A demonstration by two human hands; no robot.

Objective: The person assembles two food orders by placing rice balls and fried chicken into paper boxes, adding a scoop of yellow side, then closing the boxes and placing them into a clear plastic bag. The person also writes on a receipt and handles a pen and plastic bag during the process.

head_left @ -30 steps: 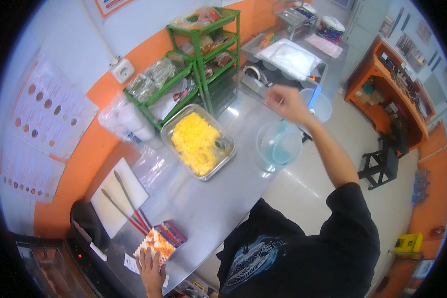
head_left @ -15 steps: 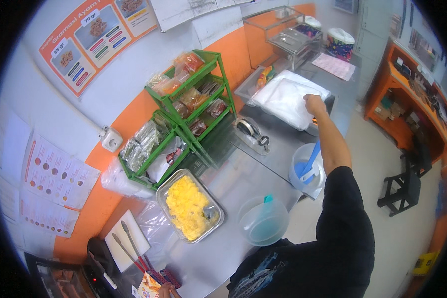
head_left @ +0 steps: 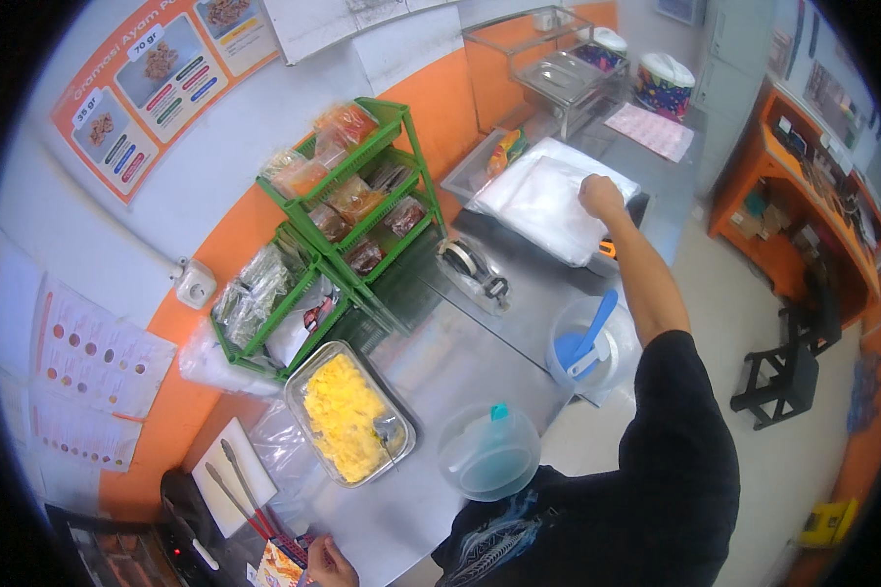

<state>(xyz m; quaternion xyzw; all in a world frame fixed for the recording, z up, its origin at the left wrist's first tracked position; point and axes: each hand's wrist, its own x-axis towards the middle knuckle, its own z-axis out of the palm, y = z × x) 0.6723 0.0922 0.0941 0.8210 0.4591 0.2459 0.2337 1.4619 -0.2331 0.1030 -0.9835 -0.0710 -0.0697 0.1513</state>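
Observation:
My right hand (head_left: 603, 198) is closed on the upper sheet of a stack of white plastic bags (head_left: 548, 210) at the far side of the steel table. An orange-and-black object (head_left: 608, 248) peeks out beside the stack, under my forearm. My left hand (head_left: 330, 565) is at the lower edge with its fingers curled; what they hold, if anything, is hidden. Right by it are a printed food packet (head_left: 279, 565) and red-handled tongs (head_left: 248, 489) lying on a white cutting board (head_left: 227, 479). A metal tray (head_left: 410, 430) of yellow food, with a spoon in it, lies nearby.
A clear tub (head_left: 489, 455) stands close to my body. Beyond it is a bucket (head_left: 612, 367) with a blue-handled utensil. A tape dispenser (head_left: 475, 274) and green racks (head_left: 357, 279) of packets line the wall side. A black stool (head_left: 778, 382) is on the floor.
The view has shifted slightly, so the table things appear further left. My left hand shows more and sits a little off the packet. My right hand remains on the plastic bags.

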